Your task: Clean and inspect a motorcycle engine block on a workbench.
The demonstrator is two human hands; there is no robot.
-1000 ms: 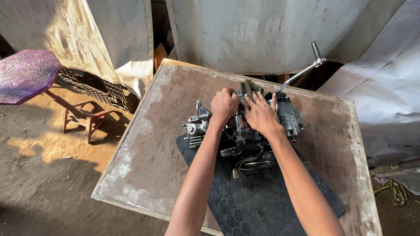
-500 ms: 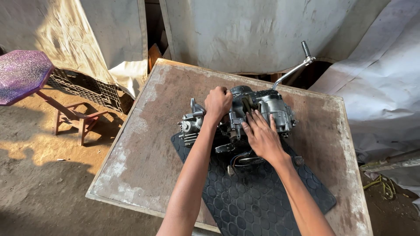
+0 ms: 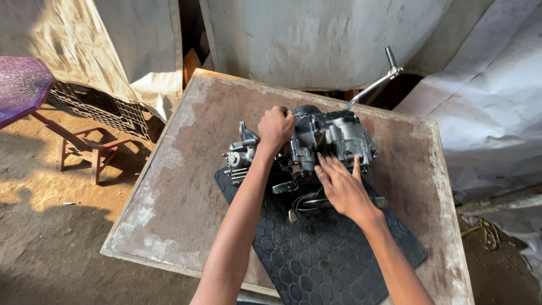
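A grey metal motorcycle engine point(image 3: 333, 138) sits on a black rubber mat point(image 3: 322, 248) atop a worn wooden table point(image 3: 186, 169). A chrome kick lever point(image 3: 375, 85) sticks up from its far right side. My left hand point(image 3: 275, 127) is closed over the top left of the engine, near the cylinder end point(image 3: 240, 158). My right hand point(image 3: 339, 183) rests with fingers spread flat against the engine's near side, just above a bundle of wires point(image 3: 307, 200).
A purple stool point(image 3: 22, 85) with a reddish frame stands on the dirt floor at left, beside a dark plastic crate point(image 3: 99, 110). White sheets point(image 3: 316, 39) hang behind the table and drape at right. A yellow rope point(image 3: 483, 231) lies on the ground at right.
My right hand slid from the engine's top down to its near side and opened flat. My left hand stayed gripping the top. The view shifted slightly.
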